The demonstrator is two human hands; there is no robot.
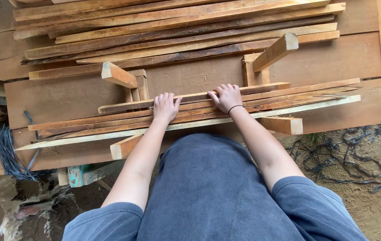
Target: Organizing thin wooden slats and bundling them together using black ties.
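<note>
An outdoor woodworking yard or timber workshop: rough-sawn wooden slats (190,33) lie stacked on broad planks (324,60), propped by short wood blocks (118,74). Beside the planks, bare sandy ground (368,209) shows, with tangled cord (7,149) and debris.

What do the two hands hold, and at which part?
Both hands, left and right, grip the top wooden slat near its middle, fingers curled over its far edge.
</note>
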